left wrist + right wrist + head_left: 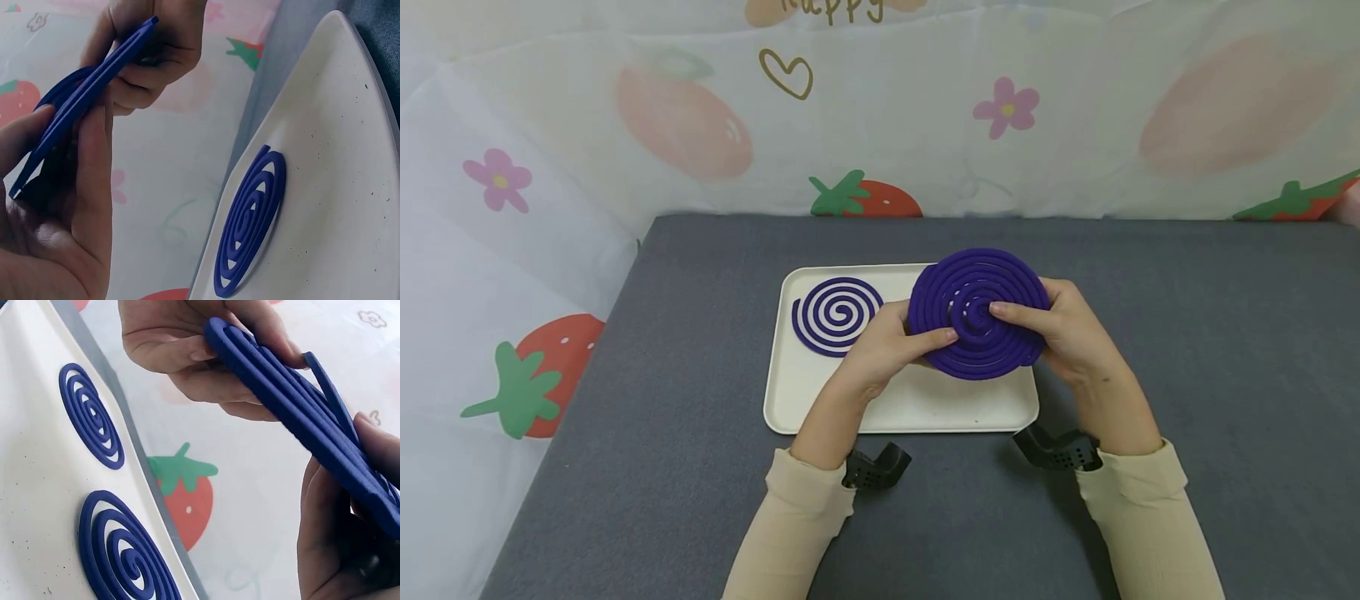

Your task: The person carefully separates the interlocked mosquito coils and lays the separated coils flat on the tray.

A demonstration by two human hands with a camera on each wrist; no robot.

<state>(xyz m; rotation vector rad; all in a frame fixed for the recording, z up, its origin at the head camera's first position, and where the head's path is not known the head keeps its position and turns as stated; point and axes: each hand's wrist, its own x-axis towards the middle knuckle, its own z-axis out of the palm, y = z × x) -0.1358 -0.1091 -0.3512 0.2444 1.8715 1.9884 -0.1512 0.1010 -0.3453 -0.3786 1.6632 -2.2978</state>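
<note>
Both hands hold a purple-blue mosquito coil above the tray. My left hand pinches its left side, thumb on the near face and fingers behind. My right hand grips the right side, its thumb pressing close to the spiral's centre. Seen edge-on in the right wrist view, a strand of the coil stands raised from the rest. A single, open-spaced coil lies on the tray's left part. The right wrist view also shows a second loose coil on the tray, hidden in the head view.
The cream rectangular tray sits on a grey cloth-covered table, with small dark specks on its surface in the wrist views. Behind the table hangs a printed white curtain. Dark devices are strapped to both wrists.
</note>
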